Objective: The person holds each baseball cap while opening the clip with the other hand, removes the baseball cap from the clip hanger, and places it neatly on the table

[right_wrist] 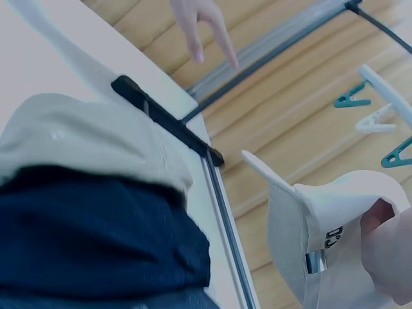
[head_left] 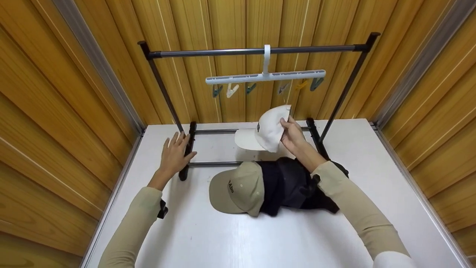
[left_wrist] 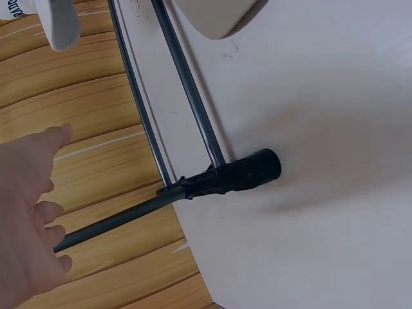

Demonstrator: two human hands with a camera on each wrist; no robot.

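Note:
My right hand (head_left: 293,137) pinches a white cap (head_left: 273,126) by its back edge, thumb on the outside, and holds it up below a clip hanger (head_left: 266,77). The cap's brim points left. In the right wrist view a metal buckle and dark lettering show on the white cap (right_wrist: 347,193). My left hand (head_left: 174,154) is beside the rack's left post, fingers spread and holding nothing. Several small clips, including a white clip (head_left: 232,90) and a yellow clip (head_left: 302,85), dangle from the hanger.
The hanger hooks over the top bar (head_left: 208,52) of a dark metal rack. On the white table (head_left: 223,242) a beige cap (head_left: 241,190) lies at the front of a row of dark caps (head_left: 286,182), partly under my right forearm. Wood-patterned walls (head_left: 55,111) stand around the table.

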